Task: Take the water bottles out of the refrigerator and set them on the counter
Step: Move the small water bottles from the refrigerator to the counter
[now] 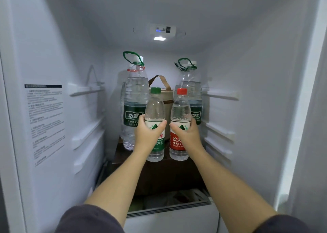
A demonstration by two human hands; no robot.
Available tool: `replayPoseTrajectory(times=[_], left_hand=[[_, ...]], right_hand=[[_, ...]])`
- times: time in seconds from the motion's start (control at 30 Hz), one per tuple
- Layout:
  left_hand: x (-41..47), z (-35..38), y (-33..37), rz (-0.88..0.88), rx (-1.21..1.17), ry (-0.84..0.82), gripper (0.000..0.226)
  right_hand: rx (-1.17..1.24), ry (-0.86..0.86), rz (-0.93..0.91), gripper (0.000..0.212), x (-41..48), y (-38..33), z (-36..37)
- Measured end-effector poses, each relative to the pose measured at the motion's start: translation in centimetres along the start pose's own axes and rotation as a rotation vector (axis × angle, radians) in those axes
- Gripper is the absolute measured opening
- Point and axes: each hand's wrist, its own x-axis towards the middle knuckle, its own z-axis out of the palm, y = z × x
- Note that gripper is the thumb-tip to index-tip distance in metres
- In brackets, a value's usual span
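Note:
I look into the open refrigerator. My left hand [147, 135] grips a small green-capped water bottle [155, 108] around its middle. My right hand [187, 135] grips a small red-capped water bottle [180, 107] with a red label. Both small bottles are upright above the dark shelf [159, 172]; whether they touch it I cannot tell. Behind them stand two large clear bottles with green carry loops: one at the left [133, 100] and one at the right [193, 94].
A beige bag with a brown strap [163, 92] sits at the back between the large bottles. White rail ledges [85, 89] line both side walls. A drawer [169, 202] with contents lies under the shelf. A lamp [159, 38] glows in the ceiling.

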Motion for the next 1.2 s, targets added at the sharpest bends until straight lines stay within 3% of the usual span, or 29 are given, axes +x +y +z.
replayPoseTrajectory(times=[0.1, 0.27, 0.47, 0.67, 0.97, 1.2], left_hand=[[0.1, -0.1, -0.4, -0.008, -0.03, -0.028, 0.048], [0.0, -0.3, -1.0, -0.067, -0.054, -0.091, 0.041], [-1.9, -1.1, 0.6, -0.046, -0.065, -0.058, 0.037], [-8.8, -3.4, 1.8, 0.029, -0.013, -0.015, 0.037], [-22.2, -6.6, -6.1, -0.232, 0.074, -0.084, 0.044], [-26.6, -7.2, -9.7, -0.345, 0.131, -0.065, 0.05]], right_hand=[[0.001, -0.043, 0.004, 0.058, -0.1, 0.4, -0.2], [-0.032, -0.1, 0.015, 0.038, -0.5, 1.0, -0.6], [-0.063, 0.046, -0.023, 0.053, -2.5, 0.1, -0.5], [-0.021, 0.142, -0.071, 0.047, -8.2, -1.3, -1.1], [-0.101, 0.016, 0.144, 0.057, -21.9, 7.8, -3.0], [-0.214, -0.001, 0.249, 0.057, -25.8, 12.4, -3.8]])
